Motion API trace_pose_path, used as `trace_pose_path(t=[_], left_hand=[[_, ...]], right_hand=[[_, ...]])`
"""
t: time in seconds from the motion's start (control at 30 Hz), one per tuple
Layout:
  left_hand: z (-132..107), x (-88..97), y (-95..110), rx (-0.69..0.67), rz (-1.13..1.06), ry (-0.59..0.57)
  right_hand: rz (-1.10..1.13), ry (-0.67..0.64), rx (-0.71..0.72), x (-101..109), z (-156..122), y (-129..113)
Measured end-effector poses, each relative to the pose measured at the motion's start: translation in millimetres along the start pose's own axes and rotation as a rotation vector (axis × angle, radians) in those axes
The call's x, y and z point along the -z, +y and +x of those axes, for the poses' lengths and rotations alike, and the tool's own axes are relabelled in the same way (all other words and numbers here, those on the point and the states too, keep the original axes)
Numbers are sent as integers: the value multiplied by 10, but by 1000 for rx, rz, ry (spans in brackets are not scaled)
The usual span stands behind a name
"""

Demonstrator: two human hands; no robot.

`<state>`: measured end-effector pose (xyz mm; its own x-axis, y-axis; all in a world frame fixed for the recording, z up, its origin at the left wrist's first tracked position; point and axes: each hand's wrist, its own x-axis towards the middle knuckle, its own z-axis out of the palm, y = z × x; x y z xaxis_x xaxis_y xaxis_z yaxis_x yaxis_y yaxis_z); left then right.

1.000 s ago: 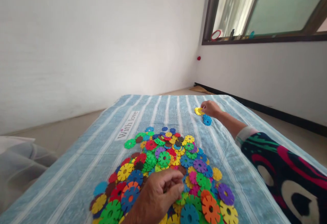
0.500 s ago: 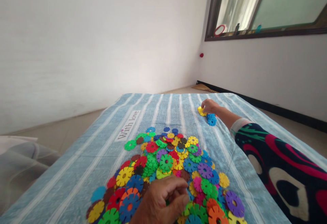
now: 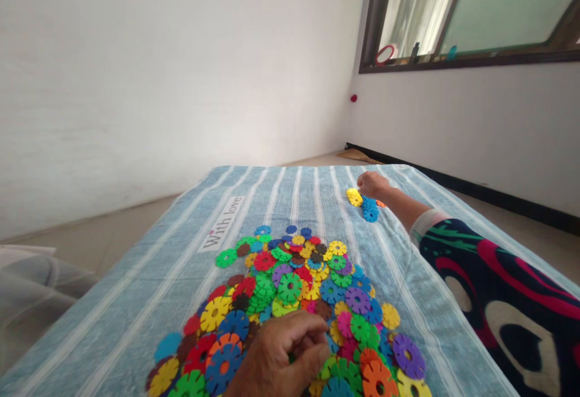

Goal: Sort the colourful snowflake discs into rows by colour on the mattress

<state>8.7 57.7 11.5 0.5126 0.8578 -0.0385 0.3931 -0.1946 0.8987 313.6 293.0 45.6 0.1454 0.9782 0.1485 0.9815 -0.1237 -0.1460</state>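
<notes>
A large pile of flower-shaped plastic discs (image 3: 289,288) in many colours spreads over the near middle of the cloth. My left hand (image 3: 285,355) rests over its front, fingers curled and thumb close to the index finger; the inside of the grip is hidden. Stretched far out, my right hand (image 3: 374,184) is closed, its fingertips bent out of sight, so I cannot make out whether anything is in it. Just left of it lie overlapping yellow discs (image 3: 354,197). Below are overlapping blue discs (image 3: 370,209), and an orange disc (image 3: 381,203) peeks out beside my wrist.
A blue striped cloth (image 3: 149,276) covers the table, with a "With love" label (image 3: 222,225) left of the pile. White walls stand behind, with a window (image 3: 493,10) at upper right. A sheer pale fabric (image 3: 40,294) is at the left edge.
My right hand has come away slightly from the yellow discs, which now lie uncovered beside it. My left hand keeps its curled pose. The view has shifted a little.
</notes>
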Motion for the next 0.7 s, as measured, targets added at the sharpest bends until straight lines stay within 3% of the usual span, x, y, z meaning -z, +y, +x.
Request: trace_pose_path(t=[0.23,0.5,0.7], left_hand=[[1,7,-4,-23,18,14],[-20,-7,0,-48,51,23],[-10,-15,40,-90,97,18]], right_hand=[[135,81,81,170,-433,-37],[357,47,235,128,-1722,-83],[496,-91,260,81,-2528,-114]])
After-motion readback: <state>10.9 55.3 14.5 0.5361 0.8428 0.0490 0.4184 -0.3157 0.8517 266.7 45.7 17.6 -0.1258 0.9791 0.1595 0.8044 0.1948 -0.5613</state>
